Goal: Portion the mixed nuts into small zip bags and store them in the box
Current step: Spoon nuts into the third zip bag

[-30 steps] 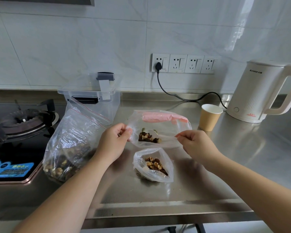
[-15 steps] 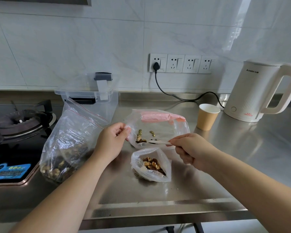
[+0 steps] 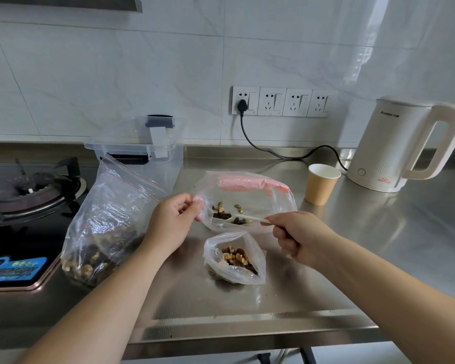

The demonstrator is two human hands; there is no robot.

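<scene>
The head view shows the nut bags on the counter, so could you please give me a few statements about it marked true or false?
1. The left hand pinches the edge of the pink-strip bag. True.
2. The right hand is empty. False: it holds a thin white spoon reaching into that bag.
3. The small bag of nuts lies on the counter, nearer the person than the pink-strip bag. True.
4. The paper cup lies tipped over. False: it stands upright beside the kettle.
5. The large nut bag sits inside the clear box. False: it stands on the counter in front of the box.
</scene>
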